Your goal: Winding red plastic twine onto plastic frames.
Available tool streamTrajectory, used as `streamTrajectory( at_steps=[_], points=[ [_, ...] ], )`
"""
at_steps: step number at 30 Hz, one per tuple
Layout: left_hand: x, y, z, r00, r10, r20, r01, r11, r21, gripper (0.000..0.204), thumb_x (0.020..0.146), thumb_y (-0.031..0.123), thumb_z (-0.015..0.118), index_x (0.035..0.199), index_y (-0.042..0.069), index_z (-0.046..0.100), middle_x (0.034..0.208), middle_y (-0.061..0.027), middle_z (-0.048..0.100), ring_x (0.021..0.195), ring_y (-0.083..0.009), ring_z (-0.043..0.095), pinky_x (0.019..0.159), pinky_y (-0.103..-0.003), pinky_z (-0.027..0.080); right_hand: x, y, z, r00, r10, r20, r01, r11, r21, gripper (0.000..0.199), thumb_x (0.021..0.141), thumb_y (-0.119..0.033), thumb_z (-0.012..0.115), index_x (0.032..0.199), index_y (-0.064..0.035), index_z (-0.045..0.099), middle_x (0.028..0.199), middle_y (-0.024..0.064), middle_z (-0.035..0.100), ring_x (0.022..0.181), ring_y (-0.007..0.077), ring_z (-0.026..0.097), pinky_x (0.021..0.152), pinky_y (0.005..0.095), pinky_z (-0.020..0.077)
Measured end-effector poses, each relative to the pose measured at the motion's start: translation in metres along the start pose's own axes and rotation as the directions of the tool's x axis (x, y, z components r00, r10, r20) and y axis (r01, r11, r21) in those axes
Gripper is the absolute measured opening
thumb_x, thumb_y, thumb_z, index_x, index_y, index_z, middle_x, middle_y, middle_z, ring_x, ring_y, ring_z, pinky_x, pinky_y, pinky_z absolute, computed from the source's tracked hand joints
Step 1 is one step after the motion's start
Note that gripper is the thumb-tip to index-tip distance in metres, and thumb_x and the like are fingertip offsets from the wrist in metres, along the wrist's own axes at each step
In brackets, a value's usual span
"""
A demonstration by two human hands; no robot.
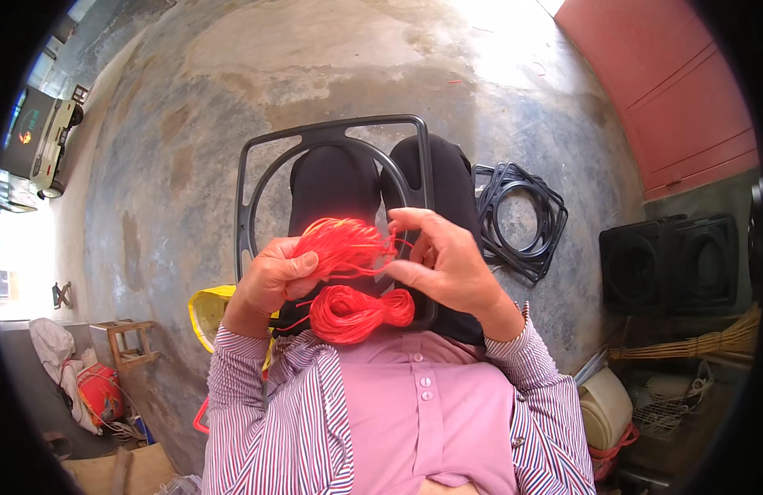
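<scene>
My left hand [276,270] is closed around one end of a red cord bundle [342,247], thumb on top, and holds it above my lap. At the bundle's narrow right end is my right hand [441,257]. Its forefinger and thumb stand apart, while the other fingers curl in where a thin red strand runs to them. A second red cord bundle [356,313], pinched in at its right, lies on my lap close to my shirt. Under both bundles, a black plastic frame [337,126] with a large round opening rests across my thighs.
Several similar black frames [526,219] are stacked on the concrete floor by my right leg. A yellow bag or container [206,313] sits by my left side. Farther left stands a small wooden stool [127,342]; black molded panels [666,264] are at the right wall, below red doors [670,91].
</scene>
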State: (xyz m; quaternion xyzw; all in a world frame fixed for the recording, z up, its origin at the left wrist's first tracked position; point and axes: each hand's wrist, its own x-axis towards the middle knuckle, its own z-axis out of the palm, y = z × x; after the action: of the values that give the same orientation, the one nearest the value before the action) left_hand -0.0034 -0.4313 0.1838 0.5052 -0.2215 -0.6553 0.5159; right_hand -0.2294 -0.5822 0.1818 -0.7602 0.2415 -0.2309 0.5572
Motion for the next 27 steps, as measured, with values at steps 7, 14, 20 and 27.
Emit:
streamTrajectory(
  at_steps=[7, 14, 20, 27],
  points=[
    [-0.005, -0.005, -0.007, 0.998, 0.066, -0.009, -0.066, 0.995, -0.071, 0.035, 0.094, 0.026, 0.063, 0.112, -0.004, 0.061, 0.065, 0.0042, 0.049, 0.046, -0.0021, 0.028, 0.042, -0.021, 0.017, 0.001, 0.006, 0.000, 0.964, 0.207, 0.169, -0.250, 0.923, 0.294, 0.018, 0.087, -0.009, 0.070, 0.102, 0.0003, 0.065, 0.081, 0.0036, 0.068, 0.071, 0.0057, 0.062, 0.058, 0.0212, 0.0490],
    [-0.003, -0.010, -0.005, 0.982, 0.008, -0.187, 0.056, 0.941, 0.334, 0.034, 0.093, 0.023, 0.064, 0.116, -0.001, 0.060, 0.073, -0.0004, 0.057, 0.056, -0.0090, 0.048, 0.053, -0.022, 0.037, -0.003, 0.010, 0.010, 0.940, 0.270, 0.207, -0.339, 0.696, 0.633, 0.016, 0.090, -0.009, 0.068, 0.102, -0.0010, 0.062, 0.083, 0.0048, 0.068, 0.069, 0.0058, 0.061, 0.059, 0.0180, 0.0479],
    [-0.008, -0.004, 0.026, 0.706, 0.703, 0.086, -0.190, 0.071, 0.979, 0.057, 0.082, 0.031, 0.074, 0.126, 0.000, 0.055, 0.126, -0.0148, 0.054, 0.118, -0.0310, 0.051, 0.097, -0.036, 0.044, -0.003, 0.017, 0.022, 0.923, 0.266, 0.279, -0.385, 0.656, 0.649, 0.018, 0.091, -0.014, 0.069, 0.100, -0.0016, 0.060, 0.080, 0.0059, 0.067, 0.064, 0.0054, 0.058, 0.057, 0.0183, 0.0468],
    [0.017, -0.005, 0.048, 0.752, 0.626, 0.205, -0.451, 0.262, 0.853, 0.016, 0.077, 0.008, 0.073, 0.089, 0.003, 0.064, 0.096, -0.0080, 0.064, 0.099, -0.0230, 0.058, 0.087, -0.033, 0.046, -0.002, 0.017, 0.024, 0.899, 0.291, 0.327, -0.434, 0.681, 0.590, 0.019, 0.090, -0.014, 0.070, 0.098, 0.0003, 0.060, 0.079, 0.0065, 0.067, 0.065, 0.0091, 0.064, 0.054, 0.0186, 0.0479]
  ],
)
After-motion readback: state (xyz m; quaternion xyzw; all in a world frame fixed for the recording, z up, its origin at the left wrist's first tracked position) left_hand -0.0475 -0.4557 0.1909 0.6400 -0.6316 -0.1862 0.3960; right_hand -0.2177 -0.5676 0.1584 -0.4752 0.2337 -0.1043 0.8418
